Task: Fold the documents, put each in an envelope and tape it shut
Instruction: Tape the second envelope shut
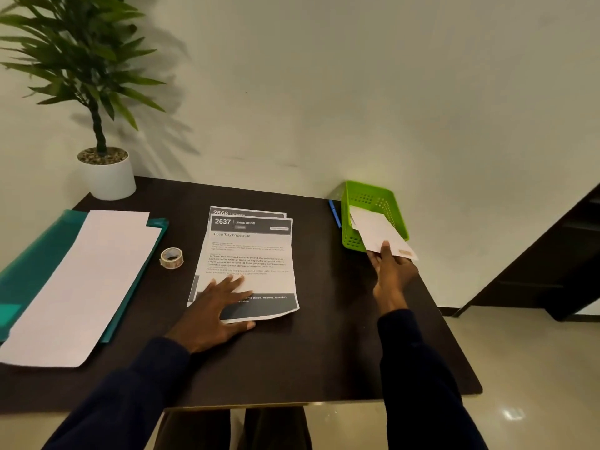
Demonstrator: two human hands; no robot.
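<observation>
The left grip (224, 306), a bare hand in a dark blue sleeve, lies flat with its fingers spread on the near left part of a printed white paper document (253, 254) headed "2637 Living Room". This sheet lies in the middle of the dark brown worktop (324, 352). Its near right corner curls up slightly. A second printed document (246, 212), headed "2666", lies under it, and only its far strip and left edge show.

The right grip (393, 271) reaches to the far right and pinches the near end of a plain white paper envelope (376, 232). The far end of the envelope lies inside a bright green perforated plastic basket (373, 199) at the far right corner of the worktop. Its near end sticks out over the basket's near rim. Another white edge shows under it in the basket.

A blue pen (334, 213) lies just left of the basket. A small roll of clear tape (171, 258) stands on the worktop just left of the documents, apart from them. On the left side a teal plastic folder (39, 254) carries a stack of large blank white sheets (81, 287). At the far left corner stands a green leafy plant in a white round pot (108, 180), close to the pale wall.
</observation>
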